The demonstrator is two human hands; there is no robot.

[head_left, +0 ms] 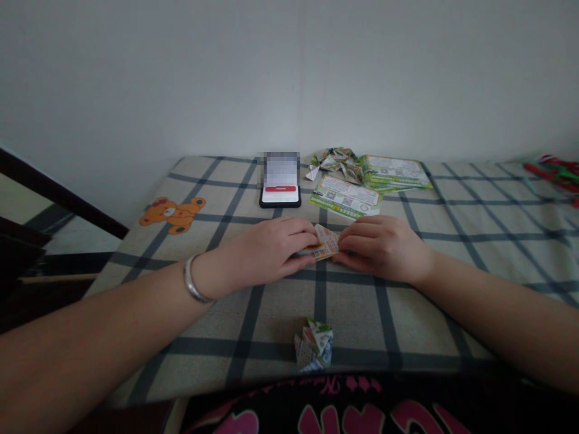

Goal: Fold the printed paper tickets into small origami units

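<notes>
Between my two hands is a small folded piece of printed paper, white and orange with dense print. My left hand, with a silver bangle at the wrist, pinches its left end. The right end is gripped by my right hand, thumb below and fingers on top. Both hands rest low over the checked tablecloth. Closer to me, near the table's front edge, stands a folded paper piece with green, white and blue print. My fingers hide parts of the paper being held.
A phone with a lit screen lies at the back. Right of it are a heap of folded paper pieces, a stack of printed leaflets and a single leaflet. A bear cutout lies left; a red-green object lies far right.
</notes>
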